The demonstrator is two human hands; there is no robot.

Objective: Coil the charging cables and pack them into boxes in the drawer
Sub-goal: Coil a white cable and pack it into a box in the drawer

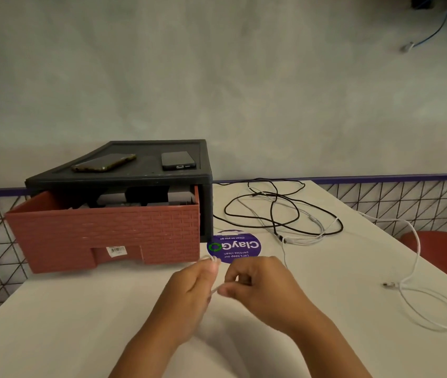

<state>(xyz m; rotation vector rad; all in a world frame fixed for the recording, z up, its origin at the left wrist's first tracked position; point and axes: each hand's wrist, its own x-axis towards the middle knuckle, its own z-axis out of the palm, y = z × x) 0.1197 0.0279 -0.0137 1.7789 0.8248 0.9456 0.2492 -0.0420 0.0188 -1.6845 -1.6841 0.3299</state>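
Both hands work close together over the near middle of the desk [80, 323]. By my reading, the left hand [189, 293] serves as the anchor: its fingers are curled, and its fingertips pinch a small loop [211, 258] of the thin white cable [284, 253]. The right hand [263, 287] is curled too, thumb against forefinger on the short strand that spans the gap between the hands. That looks like the feeding grip, set to lay the next turn onto the loop. How many turns the left hand already has I cannot tell.

From behind the right hand the cable runs away across the desk, past a round purple sticker [233, 248], into a loose tangle with a black cable [225, 210]. Most of its length seems uncoiled, so the winding looks barely begun, and the tangle may snag as slack is drawn in. A second white cable [419, 249] lies apart at the right, one end trailing off the desk edge.

To the left, just beyond the hands, a red brick-patterned drawer [102, 233] stands pulled out of its black housing [118, 178], presumably left open so each coil can go straight in. Grey boxes [113, 199] show inside, though whether any has a cable in it is hidden. Two phones [103, 162] lie flat on the housing, out of the way.
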